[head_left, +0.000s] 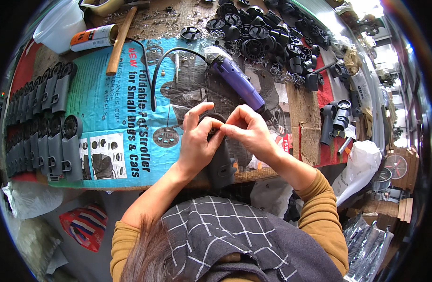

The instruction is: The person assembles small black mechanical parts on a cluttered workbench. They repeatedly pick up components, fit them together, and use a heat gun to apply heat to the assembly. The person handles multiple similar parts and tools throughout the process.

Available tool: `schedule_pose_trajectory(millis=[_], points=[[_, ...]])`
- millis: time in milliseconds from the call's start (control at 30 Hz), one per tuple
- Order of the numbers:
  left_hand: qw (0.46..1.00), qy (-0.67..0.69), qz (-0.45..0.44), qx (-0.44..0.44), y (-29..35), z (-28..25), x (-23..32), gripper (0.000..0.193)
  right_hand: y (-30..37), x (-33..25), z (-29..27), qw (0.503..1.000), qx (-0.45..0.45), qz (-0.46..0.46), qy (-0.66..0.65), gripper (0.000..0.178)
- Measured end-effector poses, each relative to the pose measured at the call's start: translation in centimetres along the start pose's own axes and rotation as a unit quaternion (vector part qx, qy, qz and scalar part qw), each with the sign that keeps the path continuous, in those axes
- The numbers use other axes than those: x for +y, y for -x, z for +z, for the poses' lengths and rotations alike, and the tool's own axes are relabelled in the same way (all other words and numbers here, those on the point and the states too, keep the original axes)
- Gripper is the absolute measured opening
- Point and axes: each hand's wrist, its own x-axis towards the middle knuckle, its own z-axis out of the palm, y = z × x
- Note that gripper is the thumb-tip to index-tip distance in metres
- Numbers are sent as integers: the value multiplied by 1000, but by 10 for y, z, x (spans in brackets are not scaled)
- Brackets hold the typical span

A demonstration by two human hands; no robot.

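A dark grey plastic housing (220,167) with a round end stands in front of me at the table's near edge, its lower part toward my body. My left hand (197,143) is closed around its round end, index finger raised and bent over the rim. My right hand (249,130) is pinched at the same round end, its fingertips meeting my left thumb and finger. Whatever lies between those fingertips is too small or hidden to make out. Just beyond my hands rests a purple power screwdriver (237,82) with a black cord, its tip near my right hand.
Rows of similar grey housings (46,136) stand at the left. Black wheel parts (258,35) and springs are heaped at the far right. A wooden-handled hammer (122,40), an orange-white can (94,37) and a white tub (60,26) sit far left. Loose small hardware (154,21) covers the back.
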Motion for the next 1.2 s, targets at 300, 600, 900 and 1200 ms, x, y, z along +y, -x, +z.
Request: schedule_pose_trajectory(millis=[300, 600, 900, 1200], points=[[1000, 2, -1, 3, -2, -1, 4, 15, -85, 20, -42, 853, 119, -83, 501, 63], [1000, 0, 6, 4, -2, 0, 2, 16, -20, -23, -36, 945, 231, -229, -39, 62], [1000, 5, -1, -5, -1, -1, 1, 14, 0, -54, -24, 872, 153, -333, -324, 54], [1000, 15, 0, -7, -1, -1, 0, 16, 13, -72, -4, 888, 94, -312, -324, 67]])
